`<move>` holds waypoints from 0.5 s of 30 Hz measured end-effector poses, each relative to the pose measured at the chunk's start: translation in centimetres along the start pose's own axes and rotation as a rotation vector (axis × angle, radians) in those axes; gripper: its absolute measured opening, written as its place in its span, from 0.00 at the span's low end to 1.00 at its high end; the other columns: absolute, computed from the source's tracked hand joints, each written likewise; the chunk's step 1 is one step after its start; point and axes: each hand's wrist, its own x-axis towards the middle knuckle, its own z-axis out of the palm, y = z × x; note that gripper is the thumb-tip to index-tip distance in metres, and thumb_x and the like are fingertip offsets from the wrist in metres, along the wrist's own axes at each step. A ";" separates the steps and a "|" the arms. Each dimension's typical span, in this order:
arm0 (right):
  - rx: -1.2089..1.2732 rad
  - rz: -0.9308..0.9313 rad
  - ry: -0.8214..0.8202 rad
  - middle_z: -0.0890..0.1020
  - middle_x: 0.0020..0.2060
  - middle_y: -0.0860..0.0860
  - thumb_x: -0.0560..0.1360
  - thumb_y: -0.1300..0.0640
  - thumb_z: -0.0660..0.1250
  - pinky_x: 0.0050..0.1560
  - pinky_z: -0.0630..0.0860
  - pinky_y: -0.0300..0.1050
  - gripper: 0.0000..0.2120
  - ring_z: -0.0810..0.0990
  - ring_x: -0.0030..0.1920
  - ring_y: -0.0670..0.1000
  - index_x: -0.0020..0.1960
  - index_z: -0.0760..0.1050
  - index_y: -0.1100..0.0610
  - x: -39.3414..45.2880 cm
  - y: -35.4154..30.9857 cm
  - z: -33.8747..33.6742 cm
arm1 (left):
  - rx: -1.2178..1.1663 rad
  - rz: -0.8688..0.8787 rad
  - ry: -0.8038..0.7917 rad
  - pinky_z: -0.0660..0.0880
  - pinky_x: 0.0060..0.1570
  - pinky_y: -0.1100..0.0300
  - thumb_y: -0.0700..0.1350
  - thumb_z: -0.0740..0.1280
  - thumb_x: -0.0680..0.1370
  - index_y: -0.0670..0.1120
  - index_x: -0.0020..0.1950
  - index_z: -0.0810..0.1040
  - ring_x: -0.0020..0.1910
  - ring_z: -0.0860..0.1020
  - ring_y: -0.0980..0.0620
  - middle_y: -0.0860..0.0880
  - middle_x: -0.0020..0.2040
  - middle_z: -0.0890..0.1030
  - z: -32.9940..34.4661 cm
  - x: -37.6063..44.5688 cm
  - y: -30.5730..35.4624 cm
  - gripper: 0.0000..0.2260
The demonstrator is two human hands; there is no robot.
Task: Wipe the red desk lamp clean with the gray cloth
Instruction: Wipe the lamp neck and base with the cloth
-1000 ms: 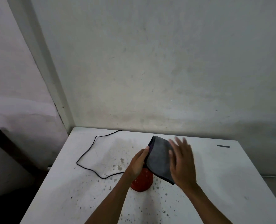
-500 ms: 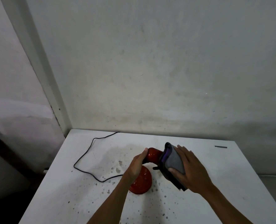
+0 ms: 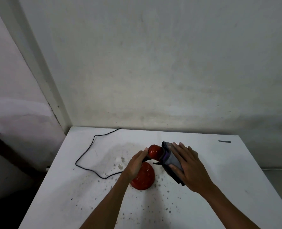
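Observation:
The red desk lamp (image 3: 154, 151) stands near the middle of the white table (image 3: 236, 162), its round red base (image 3: 144, 177) speckled with white spots. My left hand (image 3: 136, 164) grips the lamp at the left side of its glossy red head, hiding the neck. The gray cloth (image 3: 171, 160), with a purple edge, is wrapped over the right side of the head. My right hand (image 3: 189, 166) presses flat on the cloth with its fingers spread over it.
A black power cord (image 3: 89, 154) loops across the table's left part toward the back wall. Dark specks and white crumbs (image 3: 120, 164) litter the surface around the lamp. A small dark flat strip (image 3: 224, 141) lies at the far right. The table's left edge drops to a dark floor.
The cloth, held up in front of the lamp a second ago, has come down onto the right side of the lamp head, leaving the red head's left side showing. My left hand stays on the lamp.

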 end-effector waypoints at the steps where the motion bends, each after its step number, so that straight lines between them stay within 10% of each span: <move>1: -0.004 -0.025 0.017 0.60 0.82 0.50 0.86 0.40 0.52 0.81 0.56 0.58 0.30 0.55 0.83 0.53 0.83 0.55 0.51 -0.7 -0.4 0.1 | 0.009 -0.008 0.015 0.68 0.58 0.60 0.67 0.56 0.76 0.51 0.57 0.82 0.53 0.80 0.66 0.56 0.54 0.84 -0.4 -0.3 -0.3 0.26; 10: 0.100 -0.090 -0.029 0.59 0.83 0.51 0.86 0.41 0.53 0.83 0.50 0.56 0.30 0.56 0.83 0.57 0.84 0.54 0.52 -5.6 -5.8 3.1 | 0.129 -0.013 0.051 0.66 0.60 0.63 0.60 0.56 0.83 0.59 0.65 0.76 0.60 0.73 0.65 0.63 0.60 0.78 -3.4 -2.8 -2.9 0.15; 15: 0.383 0.149 -0.146 0.55 0.83 0.41 0.85 0.38 0.53 0.83 0.49 0.48 0.30 0.53 0.83 0.48 0.83 0.48 0.41 -7.4 -8.1 5.6 | 0.181 -0.066 0.067 0.67 0.72 0.50 0.69 0.64 0.74 0.61 0.69 0.74 0.70 0.71 0.55 0.59 0.69 0.76 -4.5 -4.3 -6.5 0.25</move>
